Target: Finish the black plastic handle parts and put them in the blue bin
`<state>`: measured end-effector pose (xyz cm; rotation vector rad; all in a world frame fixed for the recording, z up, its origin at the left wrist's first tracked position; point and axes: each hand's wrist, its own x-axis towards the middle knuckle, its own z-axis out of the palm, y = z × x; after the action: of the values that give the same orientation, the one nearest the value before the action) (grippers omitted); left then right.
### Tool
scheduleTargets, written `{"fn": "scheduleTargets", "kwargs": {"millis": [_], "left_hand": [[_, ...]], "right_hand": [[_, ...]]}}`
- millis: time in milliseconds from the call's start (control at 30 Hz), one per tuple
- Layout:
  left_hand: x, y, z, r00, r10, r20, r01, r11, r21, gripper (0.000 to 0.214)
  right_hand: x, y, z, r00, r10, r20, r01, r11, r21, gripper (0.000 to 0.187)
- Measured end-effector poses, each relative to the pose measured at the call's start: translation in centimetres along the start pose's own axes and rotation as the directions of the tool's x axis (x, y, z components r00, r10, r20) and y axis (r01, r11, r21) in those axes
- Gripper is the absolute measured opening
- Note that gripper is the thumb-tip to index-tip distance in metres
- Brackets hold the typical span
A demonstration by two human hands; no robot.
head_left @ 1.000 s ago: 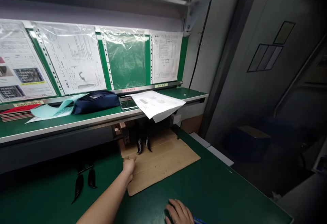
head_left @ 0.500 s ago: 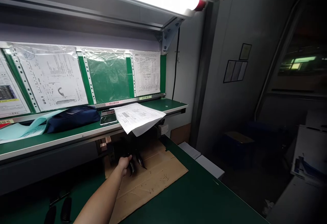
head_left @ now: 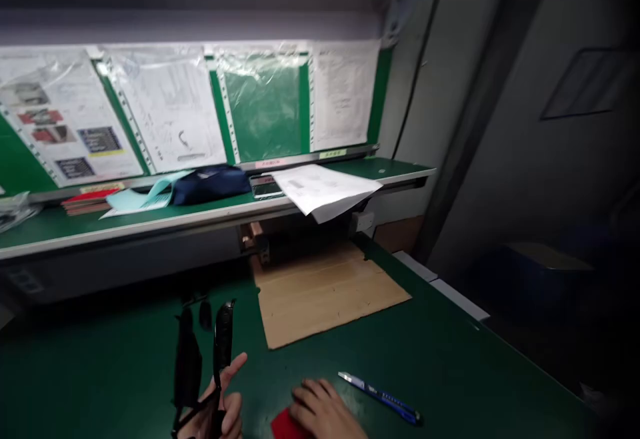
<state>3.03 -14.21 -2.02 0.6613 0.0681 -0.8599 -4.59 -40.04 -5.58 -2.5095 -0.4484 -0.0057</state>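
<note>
My left hand point(head_left: 223, 409) is closed around a black two-piece part point(head_left: 223, 339) with long, ribbed, slightly curved pads joined by thin black bars. The part stands upright, and my index finger points out to its right. Low in the view, my right hand point(head_left: 330, 412) rests with bent fingers over a small red piece point(head_left: 287, 425); what kind it is I cannot make out. A blue pen-like tool point(head_left: 380, 395) lies on the green tabletop point(head_left: 450, 372), just right of that hand. Behind the held part, smaller dark pieces point(head_left: 205, 314) show dimly.
A flat cardboard sheet point(head_left: 325, 299) lies under the shelf point(head_left: 225, 211). On the shelf are loose papers point(head_left: 325, 189), a phone point(head_left: 265, 186), a dark blue pouch point(head_left: 213, 183) and red booklets point(head_left: 90, 200). Sheets in plastic sleeves point(head_left: 165, 112) hang behind.
My left hand has come back from the cardboard, and the black curved pieces there are gone. My right hand, the red piece and the blue tool have come into view. The view has turned left and downward.
</note>
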Motion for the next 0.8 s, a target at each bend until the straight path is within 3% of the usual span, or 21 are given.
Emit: {"fn": "scheduleTargets", "kwargs": {"millis": [67, 133, 200, 300, 367, 467, 500, 533, 567, 600, 633, 700, 767, 800], "left_hand": [[-3.2, 0.0, -0.7, 0.998, 0.059, 0.005, -0.058, 0.998, -0.025, 0.061], [-5.7, -0.2, -1.1, 0.995, 0.096, -0.013, -0.097, 0.995, -0.036, 0.052], [-7.6, -0.4, -1.6, 0.993, 0.113, -0.028, -0.114, 0.993, -0.031, 0.049], [-9.4, -0.6, -2.8, 0.993, 0.1, -0.06, -0.104, 0.992, -0.077, 0.049], [-10.3, -0.6, -3.4, 0.993, 0.088, -0.073, -0.096, 0.988, -0.119, 0.05], [-11.2, -0.3, -2.9, 0.989, 0.115, -0.091, -0.125, 0.985, -0.117, 0.046], [-11.5, -0.2, -2.4, 0.987, 0.122, -0.1, -0.132, 0.986, -0.1, 0.044], [-11.6, -0.1, -1.8, 0.986, 0.122, -0.111, -0.131, 0.988, -0.079, 0.041], [-11.7, -0.1, -1.1, 0.986, 0.114, -0.123, -0.122, 0.991, -0.059, 0.039], [-11.8, 0.0, -0.4, 0.986, 0.099, -0.132, -0.106, 0.994, -0.042, 0.035], [-11.8, -0.1, 0.1, 0.988, 0.078, -0.135, -0.082, 0.996, -0.025, 0.031], [-11.7, -0.3, 0.9, 0.989, 0.046, -0.141, -0.042, 0.999, 0.03, 0.023], [-11.6, -0.6, 1.2, 0.99, 0.02, -0.137, -0.004, 0.994, 0.111, 0.028], [-11.5, -0.7, 1.2, 0.991, -0.007, -0.13, 0.026, 0.988, 0.149, 0.039]], "right_hand": [[0.3, -1.4, -0.2, 0.999, 0.003, 0.038, -0.008, 0.99, 0.14, 0.036], [0.7, -2.4, -0.3, 0.999, 0.034, 0.035, -0.043, 0.961, 0.272, 0.027], [1.2, -3.3, -0.1, 0.997, 0.076, 0.031, -0.082, 0.921, 0.38, 0.023], [1.7, -4.7, 0.8, 0.986, 0.163, 0.024, -0.148, 0.805, 0.575, 0.034], [1.9, -5.9, 1.3, 0.975, 0.218, 0.04, -0.162, 0.58, 0.798, 0.043], [1.9, -8.0, 1.5, 0.966, 0.218, 0.143, -0.154, 0.035, 0.987, 0.046], [1.9, -8.7, 1.4, 0.964, 0.2, 0.176, -0.16, -0.091, 0.983, 0.045], [1.9, -9.3, 1.3, 0.962, 0.188, 0.196, -0.172, -0.135, 0.976, 0.045], [1.9, -9.9, 1.1, 0.961, 0.188, 0.202, -0.182, -0.117, 0.976, 0.045], [1.9, -10.6, 0.8, 0.963, 0.191, 0.189, -0.185, -0.043, 0.982, 0.046], [1.9, -11.2, 0.4, 0.968, 0.194, 0.156, -0.174, 0.08, 0.981, 0.046], [1.8, -12.3, -0.6, 0.986, 0.156, 0.052, -0.115, 0.423, 0.899, 0.046], [1.9, -13.4, -1.7, 0.997, 0.044, -0.059, 0.007, 0.741, 0.672, 0.045], [2.0, -13.8, -2.2, 0.994, -0.026, -0.106, 0.079, 0.844, 0.531, 0.043]]}}
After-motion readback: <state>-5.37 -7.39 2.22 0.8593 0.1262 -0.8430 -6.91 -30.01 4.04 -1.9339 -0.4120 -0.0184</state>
